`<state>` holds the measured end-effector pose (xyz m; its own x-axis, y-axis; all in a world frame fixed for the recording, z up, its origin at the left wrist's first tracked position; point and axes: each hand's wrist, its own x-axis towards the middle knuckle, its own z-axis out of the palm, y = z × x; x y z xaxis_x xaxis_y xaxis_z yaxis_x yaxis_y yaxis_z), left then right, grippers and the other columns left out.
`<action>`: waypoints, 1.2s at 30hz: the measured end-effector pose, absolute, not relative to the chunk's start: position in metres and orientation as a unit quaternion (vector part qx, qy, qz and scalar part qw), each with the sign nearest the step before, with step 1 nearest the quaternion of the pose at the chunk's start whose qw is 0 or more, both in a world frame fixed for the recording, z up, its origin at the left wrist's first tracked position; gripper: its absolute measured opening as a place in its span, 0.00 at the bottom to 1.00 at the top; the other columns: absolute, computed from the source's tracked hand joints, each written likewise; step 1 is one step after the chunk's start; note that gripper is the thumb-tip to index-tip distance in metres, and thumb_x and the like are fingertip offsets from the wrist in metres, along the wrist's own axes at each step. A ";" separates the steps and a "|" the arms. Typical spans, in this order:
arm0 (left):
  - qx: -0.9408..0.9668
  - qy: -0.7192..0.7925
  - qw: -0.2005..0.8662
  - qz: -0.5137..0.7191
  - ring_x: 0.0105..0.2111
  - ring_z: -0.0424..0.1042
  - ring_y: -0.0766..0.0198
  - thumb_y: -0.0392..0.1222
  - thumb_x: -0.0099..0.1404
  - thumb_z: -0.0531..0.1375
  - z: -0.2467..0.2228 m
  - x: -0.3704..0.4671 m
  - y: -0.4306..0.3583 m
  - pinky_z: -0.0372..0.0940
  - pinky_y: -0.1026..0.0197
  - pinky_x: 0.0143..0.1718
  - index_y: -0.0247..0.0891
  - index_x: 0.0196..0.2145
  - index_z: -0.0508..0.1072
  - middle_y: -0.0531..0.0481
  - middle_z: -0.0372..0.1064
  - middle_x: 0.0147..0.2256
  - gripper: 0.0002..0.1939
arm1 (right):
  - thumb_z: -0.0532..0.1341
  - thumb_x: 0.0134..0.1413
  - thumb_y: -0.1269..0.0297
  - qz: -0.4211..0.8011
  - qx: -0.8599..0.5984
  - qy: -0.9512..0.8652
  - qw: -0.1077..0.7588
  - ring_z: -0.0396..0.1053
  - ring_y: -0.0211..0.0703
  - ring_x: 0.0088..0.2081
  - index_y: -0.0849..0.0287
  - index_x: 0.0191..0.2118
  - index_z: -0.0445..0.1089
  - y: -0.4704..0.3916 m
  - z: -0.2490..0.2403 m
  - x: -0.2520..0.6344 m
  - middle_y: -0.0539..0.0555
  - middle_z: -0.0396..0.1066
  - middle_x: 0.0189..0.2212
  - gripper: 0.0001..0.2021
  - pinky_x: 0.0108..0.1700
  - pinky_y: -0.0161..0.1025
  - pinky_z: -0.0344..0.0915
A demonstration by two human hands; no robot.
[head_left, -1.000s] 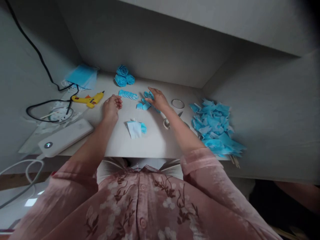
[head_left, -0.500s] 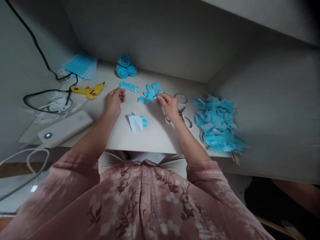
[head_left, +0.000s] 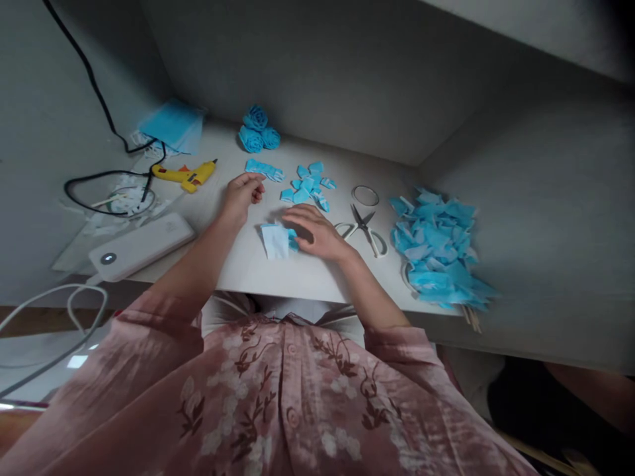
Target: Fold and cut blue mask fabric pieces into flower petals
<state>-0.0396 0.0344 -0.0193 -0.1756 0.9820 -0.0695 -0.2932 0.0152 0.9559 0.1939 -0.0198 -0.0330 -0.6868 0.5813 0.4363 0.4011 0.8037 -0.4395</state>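
Observation:
My left hand rests on the table with its fingers curled in. Whatever may be inside them is hidden. Just beyond its fingertips lies a row of folded light-blue pieces. My right hand is lowered at the table's middle, thumb and fingers apart, with nothing seen between them. It reaches over a small blue piece, which it partly covers. Against that piece lies a pale, squarish sheet. Several folded blue petal-like pieces are scattered beyond my right hand.
Scissors lie spread right of my right hand, below a metal ring. A heap of blue petals covers the right edge. Three blue rosettes stand behind. At left are a yellow glue gun, a white power bank and blue sheets.
My right hand has left the scattered folded pieces, come nearer to me and spread its fingers by the small blue piece. The left hand stays curled in place. The view has shifted slightly.

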 end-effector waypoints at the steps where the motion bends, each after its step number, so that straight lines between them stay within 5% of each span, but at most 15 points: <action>1: 0.364 0.477 0.531 0.599 0.19 0.61 0.73 0.26 0.61 0.57 -0.019 -0.040 0.034 0.53 0.67 0.22 0.35 0.32 0.75 0.55 0.67 0.21 0.09 | 0.61 0.57 0.68 0.154 -0.264 -0.913 0.270 0.62 0.57 0.71 0.49 0.67 0.69 -0.021 -0.034 0.191 0.56 0.70 0.69 0.31 0.72 0.64 0.60; 4: 0.379 0.478 0.534 0.586 0.19 0.62 0.73 0.29 0.61 0.59 -0.020 -0.039 0.033 0.54 0.67 0.22 0.34 0.33 0.76 0.55 0.67 0.22 0.06 | 0.61 0.53 0.74 0.143 -0.254 -0.923 0.251 0.59 0.57 0.74 0.48 0.64 0.71 -0.027 -0.038 0.178 0.55 0.68 0.70 0.32 0.72 0.62 0.60; 9: 0.437 0.425 0.598 0.520 0.24 0.69 0.69 0.42 0.65 0.63 -0.022 -0.036 0.027 0.62 0.66 0.27 0.34 0.37 0.78 0.51 0.72 0.26 0.08 | 0.63 0.61 0.64 0.227 -0.299 -0.852 0.364 0.73 0.54 0.57 0.53 0.40 0.79 -0.029 -0.035 0.160 0.55 0.81 0.51 0.06 0.63 0.55 0.66; 13: 0.440 0.403 0.656 0.462 0.29 0.74 0.63 0.64 0.68 0.60 -0.022 -0.031 0.025 0.66 0.62 0.31 0.36 0.41 0.78 0.47 0.76 0.31 0.26 | 0.70 0.54 0.43 0.476 -0.395 -0.662 0.424 0.72 0.45 0.38 0.56 0.38 0.78 -0.015 -0.025 0.156 0.52 0.78 0.35 0.20 0.45 0.44 0.69; 18: 0.456 0.393 0.652 0.461 0.36 0.76 0.56 0.75 0.65 0.56 -0.022 -0.029 0.024 0.67 0.59 0.35 0.38 0.48 0.77 0.44 0.78 0.37 0.36 | 0.78 0.37 0.41 0.583 -0.404 -0.525 0.471 0.67 0.40 0.32 0.55 0.33 0.78 0.001 -0.019 0.153 0.48 0.75 0.28 0.24 0.37 0.38 0.65; 22: 0.489 0.392 0.630 0.458 0.41 0.75 0.55 0.74 0.64 0.58 -0.019 -0.031 0.019 0.68 0.57 0.39 0.38 0.60 0.73 0.42 0.77 0.45 0.41 | 0.79 0.36 0.48 0.580 -0.398 -0.470 0.533 0.69 0.39 0.34 0.55 0.33 0.79 0.002 -0.025 0.156 0.48 0.78 0.31 0.21 0.41 0.38 0.66; 26: 0.527 0.385 0.609 0.451 0.42 0.73 0.58 0.62 0.58 0.69 -0.016 -0.030 0.014 0.67 0.58 0.42 0.40 0.63 0.68 0.44 0.73 0.48 0.42 | 0.80 0.37 0.51 0.580 -0.410 -0.427 0.559 0.69 0.38 0.33 0.55 0.33 0.79 -0.001 -0.033 0.165 0.47 0.77 0.30 0.19 0.41 0.38 0.67; 31: 0.551 0.393 0.573 0.462 0.41 0.72 0.62 0.44 0.47 0.74 -0.016 -0.024 0.014 0.67 0.61 0.42 0.40 0.50 0.70 0.49 0.72 0.43 0.33 | 0.80 0.35 0.50 0.602 -0.396 -0.401 0.566 0.71 0.38 0.34 0.55 0.36 0.78 -0.002 -0.035 0.166 0.47 0.78 0.32 0.22 0.41 0.38 0.71; 36: 0.555 0.423 0.551 0.458 0.28 0.68 0.68 0.42 0.51 0.69 -0.014 -0.023 0.012 0.63 0.64 0.31 0.38 0.34 0.72 0.54 0.71 0.30 0.14 | 0.78 0.38 0.45 0.614 -0.394 -0.387 0.564 0.65 0.36 0.29 0.54 0.32 0.73 -0.001 -0.032 0.164 0.45 0.70 0.27 0.23 0.36 0.37 0.72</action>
<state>-0.0227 0.0118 -0.0144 0.2218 0.9742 0.0425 -0.0350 -0.0356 0.9988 0.1644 -0.0013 -0.0322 -0.0539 0.9974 -0.0474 -0.3884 -0.0647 -0.9192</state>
